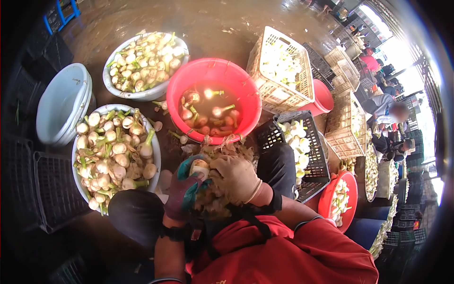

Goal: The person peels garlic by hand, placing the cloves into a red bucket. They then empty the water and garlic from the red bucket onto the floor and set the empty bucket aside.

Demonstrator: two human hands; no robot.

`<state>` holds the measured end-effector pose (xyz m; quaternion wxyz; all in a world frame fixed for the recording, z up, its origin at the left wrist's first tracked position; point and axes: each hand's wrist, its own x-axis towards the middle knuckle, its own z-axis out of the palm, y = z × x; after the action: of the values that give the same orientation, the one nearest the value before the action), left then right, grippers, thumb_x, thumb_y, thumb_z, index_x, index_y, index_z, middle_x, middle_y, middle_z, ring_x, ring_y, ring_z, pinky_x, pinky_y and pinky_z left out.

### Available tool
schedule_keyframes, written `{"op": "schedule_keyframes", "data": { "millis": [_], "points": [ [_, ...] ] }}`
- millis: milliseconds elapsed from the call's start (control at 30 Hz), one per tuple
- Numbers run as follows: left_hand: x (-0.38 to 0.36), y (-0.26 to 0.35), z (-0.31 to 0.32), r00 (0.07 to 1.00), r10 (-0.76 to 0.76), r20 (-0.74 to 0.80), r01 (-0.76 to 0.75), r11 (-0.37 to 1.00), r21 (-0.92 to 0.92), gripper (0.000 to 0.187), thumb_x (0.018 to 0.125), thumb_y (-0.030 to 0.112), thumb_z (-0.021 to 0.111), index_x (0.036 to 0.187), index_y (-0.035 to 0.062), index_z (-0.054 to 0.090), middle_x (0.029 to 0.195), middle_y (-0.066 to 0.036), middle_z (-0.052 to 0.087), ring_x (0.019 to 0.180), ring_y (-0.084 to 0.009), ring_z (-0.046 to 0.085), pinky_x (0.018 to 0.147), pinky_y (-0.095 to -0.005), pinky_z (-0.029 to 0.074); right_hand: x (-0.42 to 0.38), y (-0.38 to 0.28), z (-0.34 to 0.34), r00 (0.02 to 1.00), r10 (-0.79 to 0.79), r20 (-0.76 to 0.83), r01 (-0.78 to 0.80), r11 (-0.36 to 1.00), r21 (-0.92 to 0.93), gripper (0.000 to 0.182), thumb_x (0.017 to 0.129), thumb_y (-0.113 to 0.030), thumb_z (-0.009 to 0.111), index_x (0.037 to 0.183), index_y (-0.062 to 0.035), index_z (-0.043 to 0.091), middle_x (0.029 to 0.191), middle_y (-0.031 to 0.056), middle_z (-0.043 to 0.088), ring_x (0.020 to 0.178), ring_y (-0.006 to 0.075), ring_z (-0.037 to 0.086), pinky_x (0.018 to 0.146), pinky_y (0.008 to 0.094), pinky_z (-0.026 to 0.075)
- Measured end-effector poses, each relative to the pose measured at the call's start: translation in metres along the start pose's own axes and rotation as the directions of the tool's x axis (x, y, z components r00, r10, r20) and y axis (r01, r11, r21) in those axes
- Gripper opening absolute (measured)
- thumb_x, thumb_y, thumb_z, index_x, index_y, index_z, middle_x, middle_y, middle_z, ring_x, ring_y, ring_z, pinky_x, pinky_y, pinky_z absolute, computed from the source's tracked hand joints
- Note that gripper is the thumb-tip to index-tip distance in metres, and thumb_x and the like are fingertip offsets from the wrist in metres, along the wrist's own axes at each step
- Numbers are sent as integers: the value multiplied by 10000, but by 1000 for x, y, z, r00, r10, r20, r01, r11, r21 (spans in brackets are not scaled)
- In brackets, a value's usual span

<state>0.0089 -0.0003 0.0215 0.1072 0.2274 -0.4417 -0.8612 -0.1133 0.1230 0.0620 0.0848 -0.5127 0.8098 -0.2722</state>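
Note:
My left hand [181, 193], in a purple and teal glove, is wrapped around a pale onion-like bulb [199, 169] above my lap. My right hand [237, 179], in a beige glove, presses against the right side of that bulb with its fingers curled. Whatever those right fingers hold is hidden. Loose papery skins [222, 150] are heaped just beyond and beneath both hands. In front stands a red tub [250, 97] of murky water with several stemmed bulbs in it.
Two pale basins [156, 177] [111, 85] of unpeeled bulbs stand at left, near stacked blue-grey tubs [61, 102]. At right, a black crate [318, 182], a cream crate [272, 92] and a red basin [352, 189] hold white bulbs. People [380, 106] sit at far right.

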Motion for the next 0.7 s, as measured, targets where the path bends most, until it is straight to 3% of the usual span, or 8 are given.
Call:
{"op": "schedule_keyframes", "data": {
  "millis": [233,267,367,433,500,567,633,700],
  "points": [
    [3,-11,-8,999,-41,-2,41,998,-50,393,870,124,557,1243,5,525,1015,-70,586,876,-140,583,733,-288,539,-2,-3,11,998,56,-8,-57,990,-128,137,753,-197,622,814,-78,592,719,117,608,698,311,629,613,425,501],
    [2,-9,-7,1000,-17,4,17,999,35,401,863,126,559,1243,2,528,1015,-70,587,878,-144,586,739,-296,543,-3,1,13,998,58,-7,-58,990,-128,137,753,-197,622,814,-78,592,719,117,608,698,311,629,613,425,501],
    [-5,3,2,1000,-2,2,1,995,95,416,848,116,558,1246,0,533,1028,-74,593,889,-150,593,751,-305,548,-1,11,14,992,125,4,-125,991,51,124,765,-187,616,825,-78,613,726,127,616,704,310,631,615,423,499],
    [-6,5,2,1000,-11,-4,11,997,74,424,838,105,556,1249,0,535,1041,-77,596,899,-152,597,758,-306,550,-1,14,9,959,236,157,-272,922,274,126,786,-182,609,858,-83,639,730,147,616,709,321,626,631,430,497],
    [-4,5,-3,991,14,131,-24,997,78,489,809,36,599,1291,34,515,1100,-42,562,925,-119,569,777,-256,502,-3,18,8,962,225,157,-265,910,320,137,795,-184,613,877,-78,643,740,152,615,711,330,621,636,432,495],
    [-5,7,2,990,61,125,-77,989,125,501,802,28,598,1296,37,512,1113,-41,556,940,-116,563,786,-256,499,-3,17,4,966,211,151,-253,895,368,148,805,-185,617,897,-73,648,750,156,614,712,338,616,641,434,493],
    [-5,6,4,988,100,119,-119,979,168,514,796,19,597,1302,40,509,1126,-40,550,956,-113,557,794,-256,497,-4,5,-7,1000,29,0,-28,955,296,153,806,-185,623,889,-58,640,777,158,618,735,339,617,653,429,491],
    [-5,2,5,993,-72,98,72,997,8,537,778,-2,589,1307,37,505,1159,-40,533,988,-113,544,818,-253,488,-7,6,-1,1000,21,0,-20,964,267,157,805,-184,630,888,-50,637,786,159,619,751,346,615,659,430,488]
  ]
}}
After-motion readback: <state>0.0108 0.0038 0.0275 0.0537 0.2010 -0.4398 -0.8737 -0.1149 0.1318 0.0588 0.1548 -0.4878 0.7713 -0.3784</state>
